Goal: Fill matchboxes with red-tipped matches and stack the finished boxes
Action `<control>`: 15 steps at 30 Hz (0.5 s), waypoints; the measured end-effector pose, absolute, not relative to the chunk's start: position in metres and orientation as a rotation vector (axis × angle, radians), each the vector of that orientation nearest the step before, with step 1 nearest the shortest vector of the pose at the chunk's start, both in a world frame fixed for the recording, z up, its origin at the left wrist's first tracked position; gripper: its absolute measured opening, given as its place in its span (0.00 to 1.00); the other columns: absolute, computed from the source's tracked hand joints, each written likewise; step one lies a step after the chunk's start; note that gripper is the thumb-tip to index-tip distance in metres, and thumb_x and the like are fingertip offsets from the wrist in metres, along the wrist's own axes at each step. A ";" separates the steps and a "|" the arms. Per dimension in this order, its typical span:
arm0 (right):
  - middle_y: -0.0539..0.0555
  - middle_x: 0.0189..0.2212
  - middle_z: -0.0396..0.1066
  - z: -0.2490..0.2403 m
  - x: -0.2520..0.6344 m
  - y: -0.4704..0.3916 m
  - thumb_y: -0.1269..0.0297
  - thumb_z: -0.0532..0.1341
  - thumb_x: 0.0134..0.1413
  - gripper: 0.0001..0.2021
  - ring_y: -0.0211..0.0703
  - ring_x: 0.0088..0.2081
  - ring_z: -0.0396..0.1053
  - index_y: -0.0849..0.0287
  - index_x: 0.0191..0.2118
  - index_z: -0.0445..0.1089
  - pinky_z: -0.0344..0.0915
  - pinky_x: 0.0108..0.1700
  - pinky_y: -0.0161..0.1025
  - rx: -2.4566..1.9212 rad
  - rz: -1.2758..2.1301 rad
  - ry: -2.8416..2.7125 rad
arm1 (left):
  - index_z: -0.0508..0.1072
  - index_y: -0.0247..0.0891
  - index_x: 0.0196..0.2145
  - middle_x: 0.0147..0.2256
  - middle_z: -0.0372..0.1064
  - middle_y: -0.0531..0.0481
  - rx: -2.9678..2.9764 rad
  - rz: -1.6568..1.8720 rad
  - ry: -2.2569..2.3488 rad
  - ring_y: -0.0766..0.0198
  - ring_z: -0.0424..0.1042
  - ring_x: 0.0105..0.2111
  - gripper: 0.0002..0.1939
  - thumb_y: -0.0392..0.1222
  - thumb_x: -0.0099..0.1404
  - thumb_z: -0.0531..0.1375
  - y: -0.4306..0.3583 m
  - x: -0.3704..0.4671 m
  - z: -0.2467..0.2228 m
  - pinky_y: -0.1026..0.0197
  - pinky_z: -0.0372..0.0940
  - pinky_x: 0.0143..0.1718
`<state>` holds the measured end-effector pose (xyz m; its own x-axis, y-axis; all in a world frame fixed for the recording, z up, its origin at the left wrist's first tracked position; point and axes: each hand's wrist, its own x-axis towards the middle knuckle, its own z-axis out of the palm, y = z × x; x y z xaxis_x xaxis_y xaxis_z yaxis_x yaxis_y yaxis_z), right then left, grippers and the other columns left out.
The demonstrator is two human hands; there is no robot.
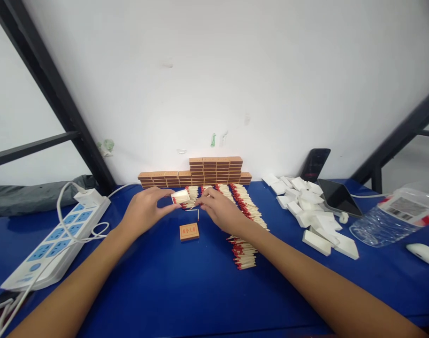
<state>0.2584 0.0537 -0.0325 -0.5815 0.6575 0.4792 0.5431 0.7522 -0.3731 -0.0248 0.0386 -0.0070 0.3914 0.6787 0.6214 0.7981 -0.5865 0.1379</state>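
My left hand pinches a small white matchbox tray, tilted, with red match heads showing at its near edge. Close by on the right, my right hand has its fingers curled together at the ends of some matches; the fingertips partly hide them. An orange matchbox sleeve lies flat on the blue table in front of both hands. Between it and the hands are a few loose matches. Long rows of red-tipped matches extend behind and under my right hand and forearm.
Stacked orange matchboxes line the wall. White trays are heaped on the right, near a phone, a dark tablet-like device and a clear plastic container. A power strip with white cables lies left.
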 end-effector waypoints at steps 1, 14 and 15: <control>0.58 0.48 0.71 -0.035 0.260 0.057 0.75 0.59 0.72 0.11 0.46 0.48 0.71 0.57 0.50 0.77 0.70 0.51 0.43 -0.908 0.248 -2.397 | 0.83 0.41 0.50 0.46 0.85 0.43 -2.442 -0.966 -1.334 0.50 0.83 0.44 0.21 0.59 0.71 0.68 0.041 -0.028 -0.007 0.50 0.76 0.49; 0.59 0.46 0.71 -0.042 0.243 0.064 0.70 0.63 0.72 0.02 0.52 0.53 0.68 0.60 0.45 0.75 0.67 0.58 0.50 -1.085 0.271 -2.446 | 0.83 0.40 0.50 0.44 0.84 0.43 -2.482 -0.867 -1.338 0.49 0.83 0.42 0.20 0.56 0.69 0.70 0.043 -0.028 -0.010 0.51 0.75 0.46; 0.59 0.46 0.71 -0.042 0.241 0.064 0.70 0.63 0.72 0.02 0.52 0.53 0.68 0.60 0.44 0.75 0.67 0.58 0.50 -1.089 0.274 -2.441 | 0.83 0.40 0.50 0.44 0.84 0.43 -2.484 -0.867 -1.340 0.49 0.83 0.42 0.20 0.56 0.69 0.70 0.043 -0.028 -0.010 0.51 0.75 0.46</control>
